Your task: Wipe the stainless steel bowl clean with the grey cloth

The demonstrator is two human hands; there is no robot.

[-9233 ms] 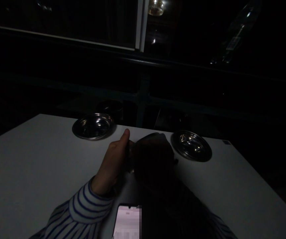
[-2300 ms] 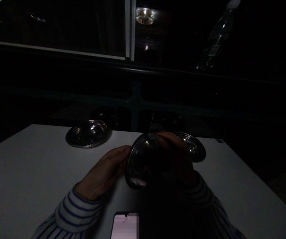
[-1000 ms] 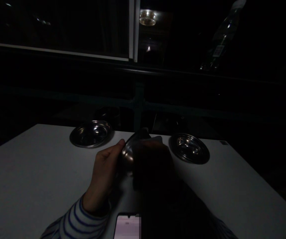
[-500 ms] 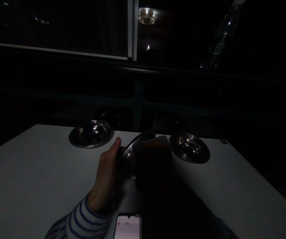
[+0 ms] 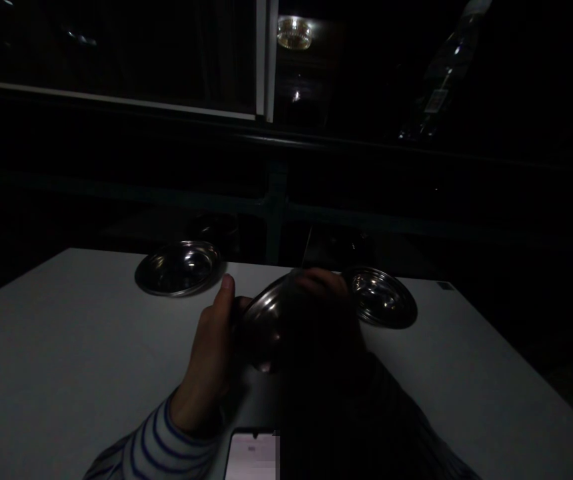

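The scene is very dark. My left hand (image 5: pixel 211 353), in a blue-striped white sleeve, grips the left rim of a tilted steel plate (image 5: pixel 261 323) held just above the white table (image 5: pixel 66 360). My right hand (image 5: pixel 324 287) lies in deep shadow over the plate's far rim, its fingertips curled on the top edge; whether a cloth is under it I cannot make out.
Two more steel plates rest near the table's far edge, one at the left (image 5: pixel 177 268) and one at the right (image 5: pixel 382 297). A lit phone (image 5: pixel 251 457) lies at the near edge. Dark shelving and a plastic bottle (image 5: pixel 441 80) stand behind.
The held plate has tilted and shifted slightly between my hands. My right hand's fingers have come up over its far rim. The two other plates have stayed in place.
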